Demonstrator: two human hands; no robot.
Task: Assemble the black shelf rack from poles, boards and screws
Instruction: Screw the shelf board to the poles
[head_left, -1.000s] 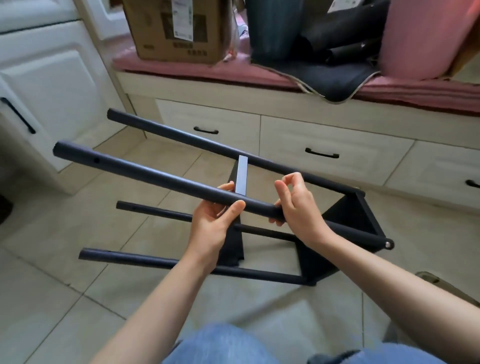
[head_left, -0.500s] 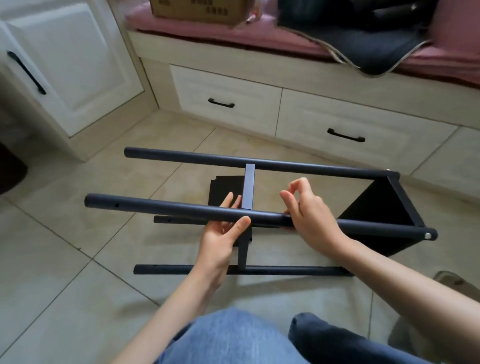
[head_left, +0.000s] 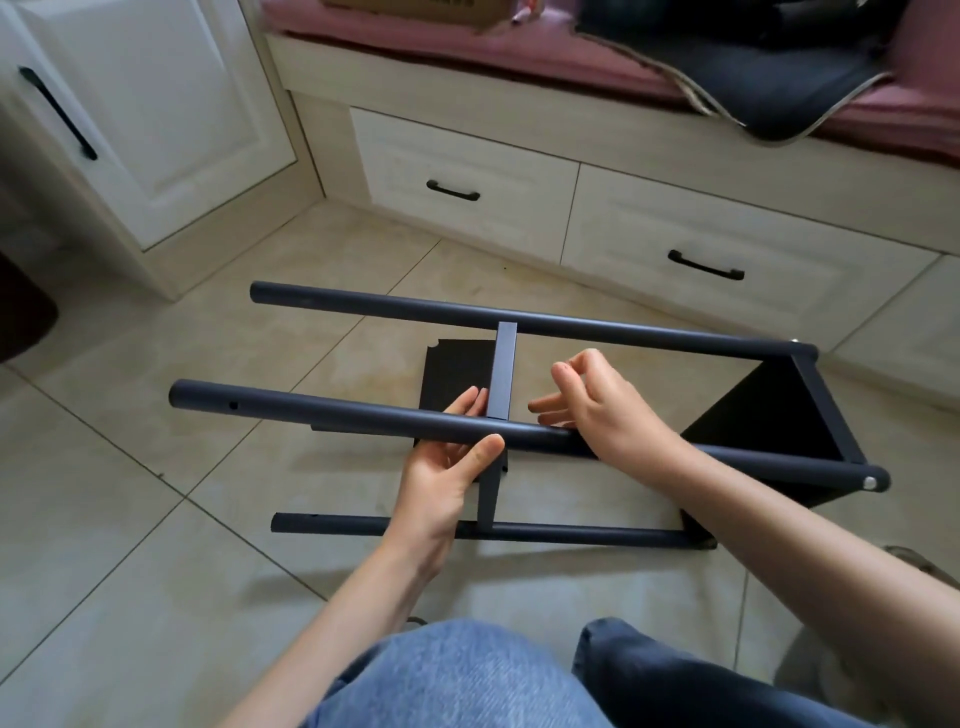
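The half-built rack (head_left: 519, 415) lies on its side on the floor, centre frame. The left hand (head_left: 447, 467) grips the near pole (head_left: 322, 418) beside the middle board (head_left: 503, 374); the right hand (head_left: 602, 405) hovers loosely curled, holding nothing visible. Best to steady the pole and align board with hole before screwing.

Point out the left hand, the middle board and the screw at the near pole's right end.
left hand (head_left: 441, 486), head view, on the palm below the pole.
middle board (head_left: 505, 371), head view, on its lit top edge.
screw (head_left: 868, 483), head view, on its silver head.
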